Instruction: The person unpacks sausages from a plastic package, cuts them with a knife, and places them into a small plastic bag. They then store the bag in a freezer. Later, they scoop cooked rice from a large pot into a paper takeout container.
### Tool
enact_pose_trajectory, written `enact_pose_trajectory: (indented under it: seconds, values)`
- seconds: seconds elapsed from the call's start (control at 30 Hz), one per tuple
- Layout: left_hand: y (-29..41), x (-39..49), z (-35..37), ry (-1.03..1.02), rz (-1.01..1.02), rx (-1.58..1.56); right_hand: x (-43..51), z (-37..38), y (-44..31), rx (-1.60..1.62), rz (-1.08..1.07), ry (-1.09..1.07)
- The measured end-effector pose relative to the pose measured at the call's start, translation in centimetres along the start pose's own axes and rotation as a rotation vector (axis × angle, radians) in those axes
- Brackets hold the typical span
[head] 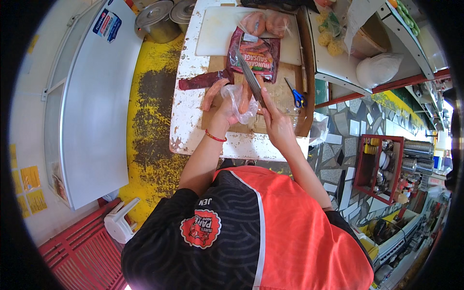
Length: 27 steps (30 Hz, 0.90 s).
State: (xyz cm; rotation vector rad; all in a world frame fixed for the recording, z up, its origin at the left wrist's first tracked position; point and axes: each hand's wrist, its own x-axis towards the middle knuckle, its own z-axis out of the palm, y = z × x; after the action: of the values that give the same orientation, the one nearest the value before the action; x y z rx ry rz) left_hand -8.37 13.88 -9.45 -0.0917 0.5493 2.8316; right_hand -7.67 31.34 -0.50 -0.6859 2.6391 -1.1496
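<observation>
My left hand (229, 109) holds a clear plastic bag (247, 116) around the near end of a sausage (246, 97). In my right hand (278, 125) is a long, tapered metal utensil (250, 74) that looks like a knife, slanting away from me over the sausages. Its handle is hidden by my fingers. Left of the bag a loose sausage (214, 94) lies on the brown board (221, 125). Beyond my hands lies an opened red sausage package (253, 54), with a torn-off strip (203, 80) at its left.
Blue-handled scissors (298, 98) lie right of my hands. At the back, two filled clear bags (253, 23) rest on a white cutting board (214, 32). A long thin tool (303, 69) lies along the right edge. Metal pots (159, 21) stand beyond the table's far left.
</observation>
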Motion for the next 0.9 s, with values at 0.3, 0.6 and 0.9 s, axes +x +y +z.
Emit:
enact_pose_trajectory:
  seconds: [0.3, 0.6, 0.9]
  values:
    - [-1.4, -0.1, -4.9, 0.132, 0.051, -0.087, 0.1, -0.6, -0.8, 0.110, -0.085, 0.007]
    - [0.0, -2.0, -2.8, 0.208, 0.142, -0.016, 0.7, 2.1, 0.9, 0.141, -0.069, -0.014]
    - [6.7, -4.6, -4.4, 0.109, 0.165, 0.224, 2.4, 0.5, 10.3, -0.591, 0.271, 0.055]
